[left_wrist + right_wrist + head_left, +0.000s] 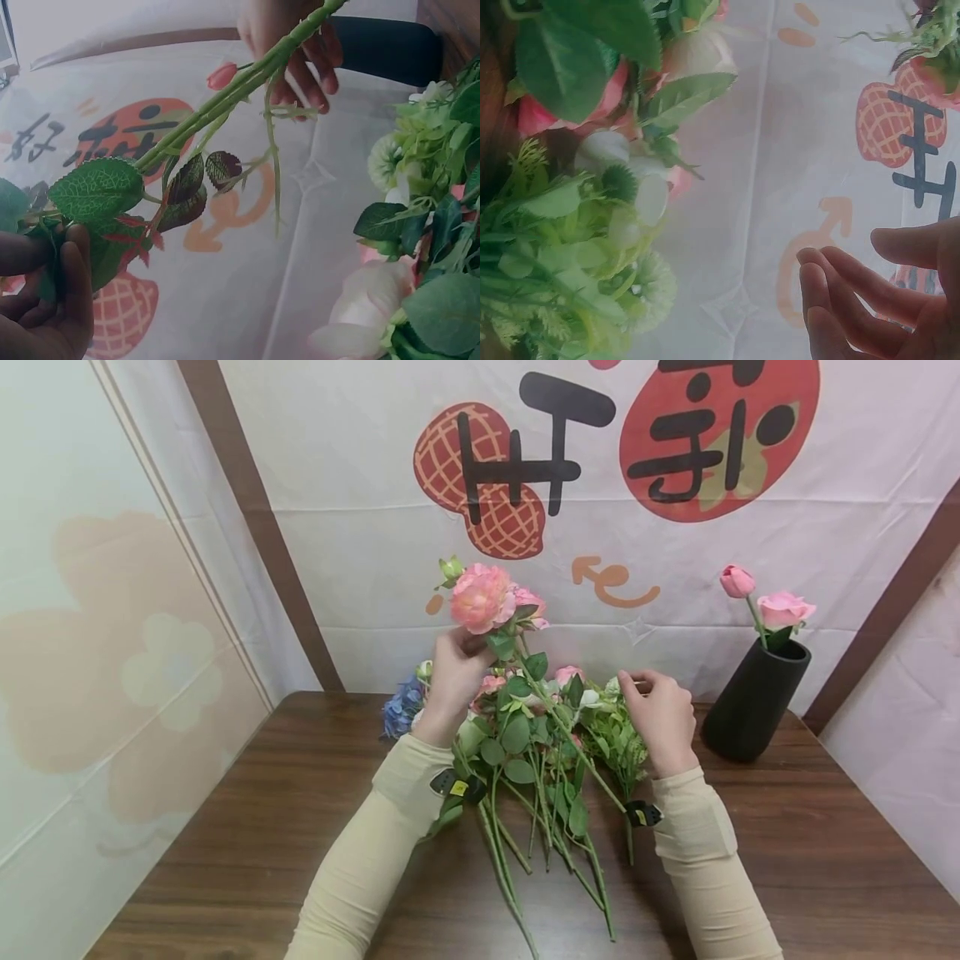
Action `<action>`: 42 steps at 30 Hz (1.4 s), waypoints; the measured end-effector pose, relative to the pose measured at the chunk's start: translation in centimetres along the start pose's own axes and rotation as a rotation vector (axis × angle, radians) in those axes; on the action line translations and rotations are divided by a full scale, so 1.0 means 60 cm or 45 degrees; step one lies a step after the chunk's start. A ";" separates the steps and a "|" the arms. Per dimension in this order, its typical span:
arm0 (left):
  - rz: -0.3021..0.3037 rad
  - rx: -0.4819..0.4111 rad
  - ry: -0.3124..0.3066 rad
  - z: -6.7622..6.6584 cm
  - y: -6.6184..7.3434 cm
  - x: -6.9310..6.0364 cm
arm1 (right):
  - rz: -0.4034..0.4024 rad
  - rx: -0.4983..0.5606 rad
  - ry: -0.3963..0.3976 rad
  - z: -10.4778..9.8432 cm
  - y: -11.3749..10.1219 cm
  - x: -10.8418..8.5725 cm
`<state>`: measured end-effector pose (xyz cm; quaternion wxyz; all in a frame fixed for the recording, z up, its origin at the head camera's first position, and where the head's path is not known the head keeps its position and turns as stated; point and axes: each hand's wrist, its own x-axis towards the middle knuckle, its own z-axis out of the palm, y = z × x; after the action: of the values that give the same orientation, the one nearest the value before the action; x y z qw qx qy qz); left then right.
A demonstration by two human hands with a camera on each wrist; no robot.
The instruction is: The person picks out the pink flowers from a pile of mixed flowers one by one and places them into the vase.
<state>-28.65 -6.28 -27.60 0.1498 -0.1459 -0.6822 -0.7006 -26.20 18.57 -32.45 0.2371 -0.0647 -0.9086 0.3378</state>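
Note:
A tall pink peony spray [482, 599] is held up over the table. My left hand [453, 681] pinches it just below the blooms, and the left wrist view shows those fingers [75, 289] on green leaves. Its long stem [573, 739] slants down toward my right forearm. My right hand [662, 718] hovers by the green foliage [615, 735]; in the right wrist view its thumb and fingers [855, 300] are apart, loosely bent, around nothing. Beneath both hands lies a heap of flowers with leaves [516, 732] and bare stems pointing toward me.
A black vase [753, 706] stands at the back right, holding a pink tulip [737, 581] and a pink rose [783, 608]. Blue hydrangea [403, 706] lies at the heap's left. A printed cloth [360, 568] hangs behind the brown wooden table [277, 793].

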 end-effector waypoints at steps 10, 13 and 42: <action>0.025 0.068 0.098 0.013 -0.014 -0.006 | -0.014 0.009 0.038 -0.007 -0.018 -0.005; 0.027 0.054 0.112 0.017 -0.018 -0.008 | -0.037 0.029 0.051 -0.009 -0.026 -0.009; 0.056 -0.096 0.159 0.053 -0.041 -0.025 | -0.360 0.296 0.068 0.009 -0.109 -0.045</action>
<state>-28.29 -3.02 -30.36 0.2019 -0.1224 -0.6412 -0.7301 -23.80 12.52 -29.67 0.3120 0.0824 -0.8569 0.4021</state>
